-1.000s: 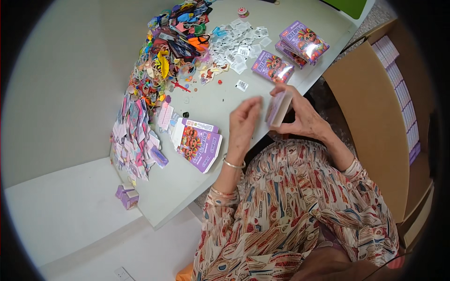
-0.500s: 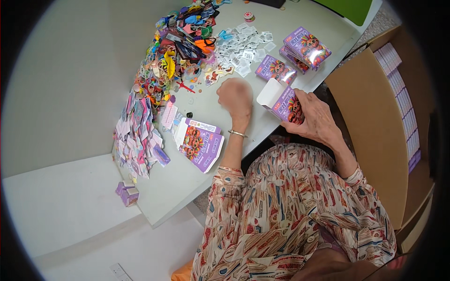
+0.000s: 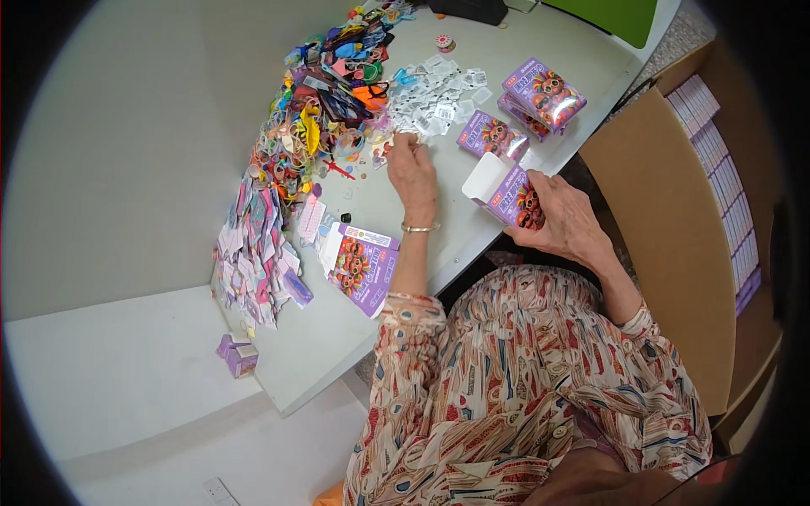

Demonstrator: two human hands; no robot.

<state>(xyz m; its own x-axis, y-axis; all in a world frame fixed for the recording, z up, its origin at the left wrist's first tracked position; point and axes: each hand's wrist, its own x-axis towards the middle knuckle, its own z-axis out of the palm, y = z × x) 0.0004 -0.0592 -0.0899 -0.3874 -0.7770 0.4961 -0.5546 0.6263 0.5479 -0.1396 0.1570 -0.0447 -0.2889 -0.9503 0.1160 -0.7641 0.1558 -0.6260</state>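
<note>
My right hand [image 3: 564, 221] holds a small purple carton [image 3: 509, 192] with its white flap open, just over the table's near edge. My left hand [image 3: 413, 166] is stretched forward and rests fingers-down on the grey table [image 3: 472, 236], at the edge of a scatter of small white packets [image 3: 441, 99]. A heap of colourful small toys [image 3: 331, 93] lies just left of that hand. I cannot tell whether its fingers pinch anything.
Closed purple cartons [image 3: 543, 94] are stacked at the far right of the table, one more [image 3: 492, 135] beside them. Flat unfolded cartons [image 3: 364, 266] and a row of purple leaflets [image 3: 253, 253] lie to the left. A big cardboard box [image 3: 675, 211] stands on my right.
My left hand has left the carton and reached forward to the white packets. My right hand has lowered the carton, its flap now open.
</note>
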